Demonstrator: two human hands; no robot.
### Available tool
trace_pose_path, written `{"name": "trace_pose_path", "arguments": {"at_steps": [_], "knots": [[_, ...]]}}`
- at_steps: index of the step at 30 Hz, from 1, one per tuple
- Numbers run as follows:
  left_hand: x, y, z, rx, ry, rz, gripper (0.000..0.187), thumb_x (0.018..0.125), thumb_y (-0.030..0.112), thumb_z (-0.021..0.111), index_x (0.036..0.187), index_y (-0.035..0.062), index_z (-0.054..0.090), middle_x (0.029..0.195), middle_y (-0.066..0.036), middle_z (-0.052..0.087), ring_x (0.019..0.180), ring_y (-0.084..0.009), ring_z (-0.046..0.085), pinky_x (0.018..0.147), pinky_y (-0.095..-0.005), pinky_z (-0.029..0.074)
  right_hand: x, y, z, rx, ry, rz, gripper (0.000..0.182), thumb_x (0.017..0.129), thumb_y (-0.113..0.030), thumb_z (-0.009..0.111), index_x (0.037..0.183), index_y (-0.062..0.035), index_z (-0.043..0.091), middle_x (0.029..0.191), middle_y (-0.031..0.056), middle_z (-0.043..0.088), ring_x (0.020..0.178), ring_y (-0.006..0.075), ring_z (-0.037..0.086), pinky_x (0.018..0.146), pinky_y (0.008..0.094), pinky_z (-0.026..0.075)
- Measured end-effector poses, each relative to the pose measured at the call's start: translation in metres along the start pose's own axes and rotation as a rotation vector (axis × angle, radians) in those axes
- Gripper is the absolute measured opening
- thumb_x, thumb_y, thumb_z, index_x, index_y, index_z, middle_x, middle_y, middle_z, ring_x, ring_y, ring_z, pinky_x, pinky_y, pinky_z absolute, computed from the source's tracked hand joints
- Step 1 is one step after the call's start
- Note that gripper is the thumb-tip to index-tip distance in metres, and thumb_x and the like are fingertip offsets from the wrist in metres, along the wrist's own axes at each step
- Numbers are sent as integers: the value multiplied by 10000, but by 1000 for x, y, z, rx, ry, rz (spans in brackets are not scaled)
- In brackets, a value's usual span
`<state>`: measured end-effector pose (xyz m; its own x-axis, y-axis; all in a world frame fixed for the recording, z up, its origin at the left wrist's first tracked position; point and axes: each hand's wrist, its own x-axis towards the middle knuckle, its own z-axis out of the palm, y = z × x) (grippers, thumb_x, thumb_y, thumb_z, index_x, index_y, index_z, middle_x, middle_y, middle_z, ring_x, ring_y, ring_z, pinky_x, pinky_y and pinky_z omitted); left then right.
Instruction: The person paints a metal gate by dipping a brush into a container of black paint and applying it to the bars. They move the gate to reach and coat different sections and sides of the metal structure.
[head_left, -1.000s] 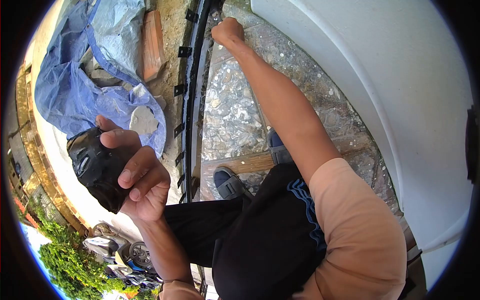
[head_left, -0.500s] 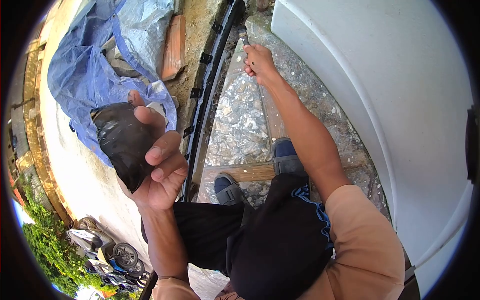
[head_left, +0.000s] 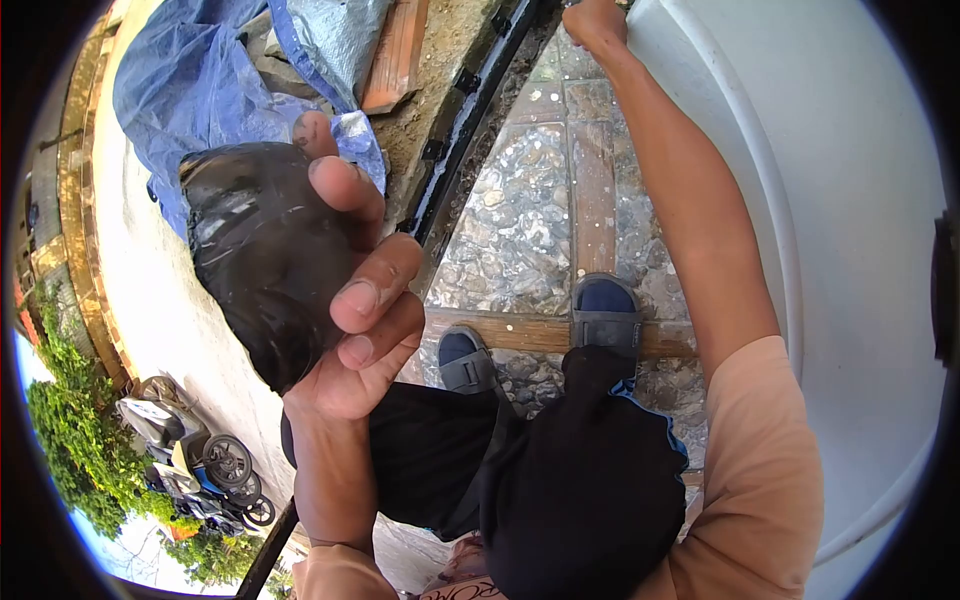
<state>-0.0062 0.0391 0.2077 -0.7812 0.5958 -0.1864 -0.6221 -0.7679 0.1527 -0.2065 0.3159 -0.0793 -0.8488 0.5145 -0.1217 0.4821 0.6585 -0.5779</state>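
My left hand [head_left: 365,290] is wrapped round a black glossy plastic container [head_left: 265,250] with a ragged rim, its fingertips pressed on the near side. What is inside the container cannot be seen. At the top edge of the view, my right hand [head_left: 597,25] is closed at the end of my outstretched arm, where a small brush showed in its grip a moment before. The brush is now almost wholly out of the picture. Close to that hand runs a black metal rail [head_left: 455,140] with short tabs along its side.
A blue tarpaulin [head_left: 205,100] and an orange hollow brick [head_left: 395,60] lie beyond the rail. To the right stands a large pale curved wall or tank [head_left: 850,200]. My sandalled feet [head_left: 606,320] rest on stone paving [head_left: 515,220]. Parked motorbikes [head_left: 190,455] are at the lower left.
My right hand has moved up and right to the frame's top edge, taking the brush nearly out of view. The container appears larger and slightly higher, and the whole scene has shifted with my head.
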Motion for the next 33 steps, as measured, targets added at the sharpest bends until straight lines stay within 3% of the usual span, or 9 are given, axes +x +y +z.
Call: {"name": "trace_pose_path", "arguments": {"at_steps": [3, 6, 9, 14, 20, 23, 26, 29, 33], "knots": [[5, 9, -8, 10, -2, -15, 446, 1023, 292, 413, 1429, 108, 440, 1280, -51, 589, 826, -240, 595, 596, -321, 527, 25, 12, 30, -18, 119, 33, 232, 778, -116, 597, 864, 77, 692, 876, 282, 683, 882, 398, 685, 808, 450, 536], [8, 19, -18, -3, 0, -26, 434, 1032, 290, 386, 1424, 114, 446, 1274, -52, 593, 819, -248, 603, 601, -326, 531, 32, 7, 26, 41, -67, 93, 209, 768, -104, 603, 834, 73, 692, 823, 269, 685, 833, 375, 697, 765, 434, 548], [10, 27, -26, -18, -2, -33, 427, 1034, 296, 379, 1419, 126, 452, 1271, -52, 596, 811, -253, 613, 611, -337, 537, 58, 26, 55, -15, -46, 72, 197, 755, -95, 608, 815, 73, 690, 779, 260, 683, 796, 362, 704, 737, 430, 552], [13, 36, -36, -35, -7, -72, 425, 1035, 311, 371, 1419, 149, 453, 1268, -47, 598, 813, -256, 625, 628, -365, 550, 72, 32, 68, -53, 9, 114, 261, 788, -135, 623, 937, 65, 696, 998, 294, 671, 995, 393, 665, 851, 444, 526], [14, 46, -38, -12, 36, -105, 419, 1035, 303, 375, 1418, 156, 456, 1258, -40, 603, 808, -256, 630, 646, -370, 558, 93, 50, 68, -417, -150, -240, 265, 790, -170, 634, 907, 57, 701, 953, 265, 687, 920, 394, 674, 812, 447, 529], [17, 46, -43, -51, 15, -112, 413, 1034, 292, 377, 1415, 158, 460, 1255, -37, 604, 802, -251, 631, 646, -368, 559, 101, 62, 78, -36, -64, -104, 263, 785, -172, 626, 885, 61, 698, 915, 266, 685, 863, 374, 680, 773, 458, 525], [17, 44, -44, -65, 19, -91, 409, 1032, 288, 381, 1410, 156, 467, 1250, -36, 606, 796, -245, 631, 639, -361, 556, 98, 57, 74, -12, -94, -69, 245, 785, -147, 617, 878, 66, 692, 882, 258, 686, 837, 339, 687, 739, 454, 522], [18, 42, -45, -79, 25, -89, 407, 1032, 288, 382, 1405, 151, 473, 1241, -35, 610, 789, -239, 628, 624, -351, 551, 87, 34, 57, 161, -168, 156, 227, 785, -129, 609, 879, 61, 691, 862, 244, 688, 810, 316, 689, 717, 435, 524], [21, 42, -44, -83, 37, -89, 405, 1031, 281, 384, 1400, 144, 478, 1231, -38, 613, 783, -233, 625, 608, -341, 544, 90, 38, 72, 245, -63, 192, 221, 778, -120, 614, 888, 56, 692, 832, 233, 688, 784, 315, 687, 692, 430, 525]]}}
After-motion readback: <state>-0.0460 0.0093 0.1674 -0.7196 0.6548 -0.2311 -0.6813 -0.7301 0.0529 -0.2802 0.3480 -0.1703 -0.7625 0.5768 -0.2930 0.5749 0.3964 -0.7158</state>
